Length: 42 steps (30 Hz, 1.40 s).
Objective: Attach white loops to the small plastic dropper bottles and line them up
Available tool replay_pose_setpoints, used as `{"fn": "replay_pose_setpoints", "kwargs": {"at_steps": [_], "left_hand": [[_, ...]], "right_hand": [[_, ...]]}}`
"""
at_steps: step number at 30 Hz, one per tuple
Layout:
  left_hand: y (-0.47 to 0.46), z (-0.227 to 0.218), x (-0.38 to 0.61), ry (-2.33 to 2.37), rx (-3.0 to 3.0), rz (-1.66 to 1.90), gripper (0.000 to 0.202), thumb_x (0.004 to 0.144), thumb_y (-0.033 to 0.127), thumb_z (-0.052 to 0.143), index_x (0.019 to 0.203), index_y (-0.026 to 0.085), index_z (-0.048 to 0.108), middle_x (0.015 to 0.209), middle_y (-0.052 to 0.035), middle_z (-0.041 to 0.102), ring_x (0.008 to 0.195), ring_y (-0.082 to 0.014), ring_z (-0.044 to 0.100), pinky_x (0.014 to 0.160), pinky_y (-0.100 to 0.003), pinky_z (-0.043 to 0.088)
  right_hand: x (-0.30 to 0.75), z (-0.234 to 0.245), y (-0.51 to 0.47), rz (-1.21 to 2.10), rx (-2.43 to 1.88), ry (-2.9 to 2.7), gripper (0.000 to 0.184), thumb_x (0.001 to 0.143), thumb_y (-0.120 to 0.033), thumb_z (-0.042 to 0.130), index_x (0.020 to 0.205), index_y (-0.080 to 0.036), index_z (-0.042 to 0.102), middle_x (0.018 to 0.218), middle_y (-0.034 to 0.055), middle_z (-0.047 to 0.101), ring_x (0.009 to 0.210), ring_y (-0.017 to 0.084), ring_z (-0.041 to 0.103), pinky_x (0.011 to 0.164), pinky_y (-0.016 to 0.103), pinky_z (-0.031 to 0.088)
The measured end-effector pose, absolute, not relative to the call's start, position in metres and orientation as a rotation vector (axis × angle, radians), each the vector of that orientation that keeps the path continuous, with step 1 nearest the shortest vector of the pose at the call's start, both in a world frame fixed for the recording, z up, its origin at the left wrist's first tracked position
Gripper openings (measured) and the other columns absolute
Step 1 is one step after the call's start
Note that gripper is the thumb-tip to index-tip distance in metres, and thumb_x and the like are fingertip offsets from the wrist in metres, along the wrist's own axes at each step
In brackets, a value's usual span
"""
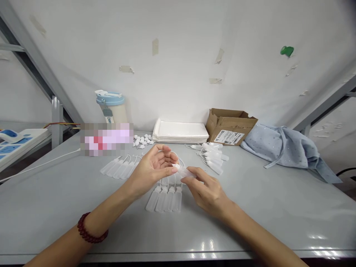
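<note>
My right hand [207, 191] pinches a small clear plastic bottle [185, 171] above the grey table [55, 207]. My left hand [154, 167] is cupped palm-up, its thumb and fingertips closed on the bottle's tip end. Just below the hands lies a row of several capped clear bottles [164, 199]. Another row of bottles [119, 167] lies to the left of my left hand. A loose pile of bottles [213, 155] sits to the right, behind my right hand. Small white caps [143, 141] are scattered further back.
A stack of white trays [180, 132] and an open cardboard box [230, 126] stand against the wall. A blue-lidded drinking bottle [111, 107] stands at back left. Light blue cloth [283, 148] lies at right. A white cable [39, 165] crosses the left side.
</note>
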State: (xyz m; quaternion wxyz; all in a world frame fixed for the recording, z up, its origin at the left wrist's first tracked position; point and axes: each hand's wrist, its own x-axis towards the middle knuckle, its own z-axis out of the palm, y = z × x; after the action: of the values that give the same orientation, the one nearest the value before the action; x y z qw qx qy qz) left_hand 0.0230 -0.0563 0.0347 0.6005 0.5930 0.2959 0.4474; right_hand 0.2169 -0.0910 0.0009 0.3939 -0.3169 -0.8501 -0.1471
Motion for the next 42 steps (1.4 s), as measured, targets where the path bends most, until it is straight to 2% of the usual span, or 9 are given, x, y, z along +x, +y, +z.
{"fn": "replay_pose_setpoints", "kwargs": {"at_steps": [5,10,16,19,23,27,33,39,42], "left_hand": [[-0.059,0.04,0.025,0.767,1.482,1.041,0.016,0.077,0.026,0.068,0.081,0.017,0.055,0.087,-0.0011,0.058,0.084,-0.0132,0.056,0.076,-0.026,0.047],[-0.058,0.042,0.023,0.97,1.611,0.938,0.021,0.078,0.037,0.065,0.074,0.016,0.062,0.071,0.0,0.06,0.068,-0.0125,0.055,0.064,-0.025,0.046],[-0.055,0.042,0.017,0.85,1.663,0.897,0.013,0.077,0.03,0.067,0.082,0.018,0.066,0.088,-0.0016,0.065,0.086,-0.016,0.06,0.077,-0.026,0.049],[-0.057,0.044,0.018,0.926,1.703,0.91,0.016,0.079,0.034,0.064,0.085,0.019,0.066,0.091,-0.0021,0.066,0.089,-0.0171,0.06,0.078,-0.027,0.049],[-0.058,0.045,0.021,1.014,1.736,0.801,0.029,0.082,0.043,0.057,0.076,0.017,0.066,0.078,-0.003,0.066,0.07,-0.015,0.058,0.063,-0.026,0.048],[-0.058,0.042,0.021,0.964,1.733,0.754,0.036,0.085,0.044,0.052,0.066,0.015,0.064,0.06,-0.0008,0.058,0.053,-0.0104,0.047,0.049,-0.022,0.04],[-0.061,0.041,0.022,0.891,1.711,0.811,0.03,0.085,0.04,0.054,0.074,0.015,0.067,0.07,-0.0028,0.063,0.054,-0.0095,0.044,0.049,-0.021,0.038],[-0.067,0.042,0.024,0.915,1.789,0.878,0.025,0.086,0.036,0.054,0.078,0.015,0.066,0.072,-0.0023,0.062,0.064,-0.0127,0.052,0.055,-0.022,0.039],[-0.069,0.042,0.024,0.92,1.905,0.912,0.023,0.086,0.032,0.053,0.078,0.015,0.065,0.074,-0.0028,0.062,0.067,-0.014,0.053,0.058,-0.023,0.04]], "right_hand": [[0.218,0.001,-0.092,-0.411,-0.811,-2.142,0.03,0.078,0.004,0.043,0.086,-0.015,0.064,0.089,0.0114,0.06,0.056,0.01,0.049,0.046,0.02,0.041],[0.218,0.0,-0.092,-0.441,-0.801,-2.14,0.031,0.078,0.004,0.042,0.086,-0.016,0.064,0.089,0.0109,0.06,0.06,0.01,0.052,0.049,0.019,0.044],[0.218,-0.001,-0.09,-0.437,-0.799,-2.161,0.031,0.079,0.004,0.041,0.086,-0.017,0.063,0.091,0.0097,0.062,0.057,0.008,0.052,0.051,0.019,0.046],[0.218,-0.002,-0.089,-0.498,-0.795,-2.156,0.03,0.079,0.005,0.043,0.087,-0.016,0.063,0.09,0.0105,0.062,0.06,0.009,0.054,0.051,0.019,0.047],[0.221,0.0,-0.089,-0.64,-0.799,-2.16,0.026,0.082,0.002,0.045,0.088,-0.016,0.063,0.091,0.0133,0.064,0.066,0.014,0.061,0.05,0.021,0.048],[0.223,0.002,-0.089,-0.688,-0.763,-2.171,0.024,0.083,0.0,0.046,0.093,-0.017,0.061,0.093,0.0143,0.067,0.072,0.017,0.065,0.052,0.024,0.052],[0.221,0.003,-0.088,-0.423,-0.723,-2.07,0.035,0.082,0.0,0.053,0.115,-0.012,0.05,0.095,0.0149,0.07,0.09,0.022,0.068,0.073,0.031,0.058],[0.219,0.004,-0.092,-0.094,-0.895,-1.988,0.026,0.086,-0.01,0.055,0.111,-0.019,0.053,0.087,0.0058,0.07,0.065,0.015,0.066,0.059,0.026,0.057],[0.221,0.007,-0.094,0.038,-0.911,-1.98,0.022,0.086,-0.013,0.055,0.108,-0.019,0.054,0.084,0.0049,0.069,0.06,0.013,0.063,0.056,0.025,0.055]]}}
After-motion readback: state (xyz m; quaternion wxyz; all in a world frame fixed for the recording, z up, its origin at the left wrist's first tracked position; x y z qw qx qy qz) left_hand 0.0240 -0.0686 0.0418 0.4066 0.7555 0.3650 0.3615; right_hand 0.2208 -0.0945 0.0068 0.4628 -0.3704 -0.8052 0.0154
